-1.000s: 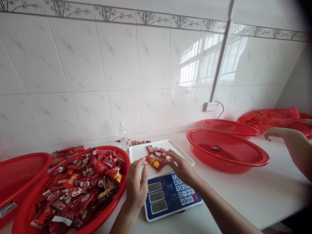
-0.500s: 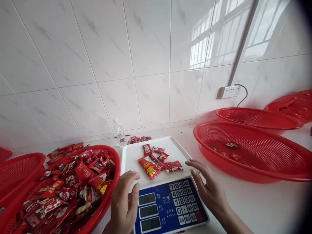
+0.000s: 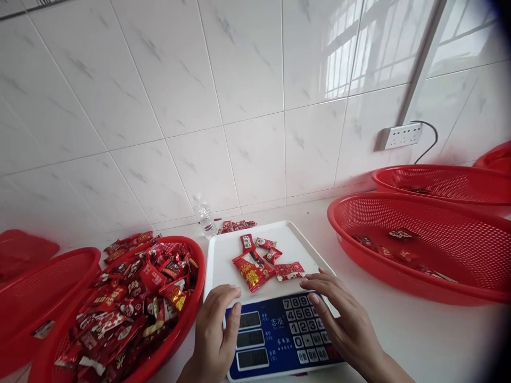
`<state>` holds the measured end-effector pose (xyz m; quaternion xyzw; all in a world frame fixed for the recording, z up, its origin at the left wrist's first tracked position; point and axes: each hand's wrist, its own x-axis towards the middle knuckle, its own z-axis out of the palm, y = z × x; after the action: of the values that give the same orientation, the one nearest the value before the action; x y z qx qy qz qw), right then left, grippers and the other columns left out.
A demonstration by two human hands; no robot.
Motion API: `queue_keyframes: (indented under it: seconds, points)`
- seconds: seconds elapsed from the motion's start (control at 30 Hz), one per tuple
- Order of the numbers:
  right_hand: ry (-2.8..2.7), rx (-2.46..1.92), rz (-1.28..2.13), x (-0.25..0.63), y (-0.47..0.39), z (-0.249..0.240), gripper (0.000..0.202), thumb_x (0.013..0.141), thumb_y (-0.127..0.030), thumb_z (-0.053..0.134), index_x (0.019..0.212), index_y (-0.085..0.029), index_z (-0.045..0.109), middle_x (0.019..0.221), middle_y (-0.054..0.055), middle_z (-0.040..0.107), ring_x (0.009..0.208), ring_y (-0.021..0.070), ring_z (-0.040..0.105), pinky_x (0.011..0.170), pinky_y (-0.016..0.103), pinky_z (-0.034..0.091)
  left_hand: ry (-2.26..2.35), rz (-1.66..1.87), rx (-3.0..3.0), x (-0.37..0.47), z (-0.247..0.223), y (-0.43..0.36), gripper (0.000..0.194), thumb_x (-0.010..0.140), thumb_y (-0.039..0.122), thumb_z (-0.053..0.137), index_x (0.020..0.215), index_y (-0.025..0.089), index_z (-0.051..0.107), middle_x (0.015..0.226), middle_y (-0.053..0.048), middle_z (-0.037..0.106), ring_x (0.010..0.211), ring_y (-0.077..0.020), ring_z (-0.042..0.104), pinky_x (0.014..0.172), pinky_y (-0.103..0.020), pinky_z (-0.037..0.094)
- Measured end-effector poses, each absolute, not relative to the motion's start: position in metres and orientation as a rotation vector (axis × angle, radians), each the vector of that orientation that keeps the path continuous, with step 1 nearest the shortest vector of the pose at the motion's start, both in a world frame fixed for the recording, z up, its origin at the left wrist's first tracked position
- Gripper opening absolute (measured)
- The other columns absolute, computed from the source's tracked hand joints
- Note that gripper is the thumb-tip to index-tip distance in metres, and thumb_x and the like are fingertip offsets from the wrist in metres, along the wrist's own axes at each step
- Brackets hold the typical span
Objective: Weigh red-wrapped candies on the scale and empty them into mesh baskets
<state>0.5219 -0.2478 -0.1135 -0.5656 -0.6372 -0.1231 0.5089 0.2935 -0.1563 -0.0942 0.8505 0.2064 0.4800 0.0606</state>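
Note:
Several red snack packets (image 3: 252,270) lie on the white tray (image 3: 223,282) of a digital scale with a blue panel (image 3: 275,351). One of them, the largest, has yellow lettering. My left hand (image 3: 217,332) is beside the panel's left edge, near the tray's front left corner, with thumb and fingers apart and nothing held. Over the right side of the keypad (image 3: 304,327) hovers my right hand (image 3: 345,322), its fingers stretched out near a red and white packet (image 3: 289,270). That hand holds nothing and covers part of the keys.
A red basket (image 3: 199,282) heaped with packets stands left of the scale, another red basket (image 3: 24,298) beyond it. To the right, a large red basket (image 3: 359,266) holds a few packets. Behind the tray are a clear bottle (image 3: 205,218), more packets (image 3: 238,226) and the tiled wall.
The view has shifted slightly. My right hand has moved in over the scale's keypad and closer to the red and white packet. My left hand stays by the panel's left edge.

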Motion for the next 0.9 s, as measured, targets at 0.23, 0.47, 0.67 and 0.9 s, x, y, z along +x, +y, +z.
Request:
queue_keyframes:
  seconds: [0.23, 0.47, 0.67, 0.9]
  points:
    - [-1.536, -1.357, -0.356, 0.523, -0.245, -0.12, 0.016, 0.086, -0.028, 0.048, 0.098, -0.025, 0.059, 0.089, 0.004, 0.069, 0.088, 0.0216, 0.064, 0.09, 0.044, 0.046, 0.715, 1.013, 2.6, 0.31, -0.073, -0.161, 0.027, 0.089, 0.021, 0.047, 0.116, 0.022, 0.049, 0.112, -0.008, 0.059, 0.107, -0.0192, 0.056, 0.09, -0.036, 0.05]
    - [-1.702, -1.495, -0.235, 0.545, -0.223, -0.123, 0.028, 0.087, -0.038, 0.044, 0.108, -0.025, 0.06, 0.104, 0.007, 0.066, 0.102, 0.0248, 0.059, 0.084, 0.041, 0.049, 0.688, 0.694, 2.573, 0.331, -0.037, -0.157, 0.039, 0.088, 0.033, 0.049, 0.125, 0.024, 0.044, 0.129, -0.007, 0.049, 0.123, -0.0198, 0.042, 0.103, -0.037, 0.039]
    - [-1.977, -1.751, 0.07, 0.561, -0.189, -0.092, 0.034, 0.085, -0.036, 0.042, 0.112, -0.027, 0.059, 0.113, 0.006, 0.064, 0.1, 0.0261, 0.06, 0.079, 0.039, 0.049, 0.893, 0.41, 2.651, 0.357, -0.035, -0.12, 0.049, 0.086, 0.044, 0.046, 0.128, 0.021, 0.042, 0.136, -0.012, 0.042, 0.129, -0.0263, 0.034, 0.103, -0.041, 0.034]
    - [-1.884, -1.933, 0.377, 0.556, -0.165, -0.058, 0.034, 0.077, -0.023, 0.052, 0.109, -0.019, 0.06, 0.101, 0.008, 0.066, 0.084, 0.0196, 0.062, 0.072, 0.03, 0.047, 1.104, -0.171, 2.611, 0.385, -0.036, -0.078, 0.101, 0.062, 0.066, 0.06, 0.143, 0.022, 0.018, 0.151, -0.018, 0.01, 0.137, -0.0399, 0.002, 0.104, -0.059, 0.016]
